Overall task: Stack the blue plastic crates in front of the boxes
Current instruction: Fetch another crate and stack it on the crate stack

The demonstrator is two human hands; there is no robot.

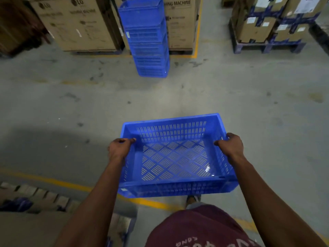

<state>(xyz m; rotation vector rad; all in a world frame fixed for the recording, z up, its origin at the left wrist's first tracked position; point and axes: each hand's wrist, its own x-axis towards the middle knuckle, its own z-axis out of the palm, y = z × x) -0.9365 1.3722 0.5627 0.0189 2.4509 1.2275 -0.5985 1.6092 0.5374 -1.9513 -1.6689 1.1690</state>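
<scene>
**One crate is being carried toward the stack**

The person holds an empty blue crate (175,157) in the air in front of the body, above the grey floor (249,107). The left hand (120,147) grips the left rim of the crate, with the fingers curled over the edge. The right hand (230,146) grips the right rim in the same way, thumb on the inner side. The crate is level, or almost level.

The stack of blue crates (147,38) stands on the floor well ahead, directly in front of the cardboard boxes (78,24). It is tall already; several crates sit one on another, and the top one reaches the upper edge of the view. The carried crate and the stack are well apart.

In my judgement the step in hand is the carrying. The next move calls for walking forward over the open floor, then lifting the crate high, above the top rim of the stack, and lowering it straight so that it sits evenly. Because the stack is high and narrow, a skewed placing could push it over.
</scene>
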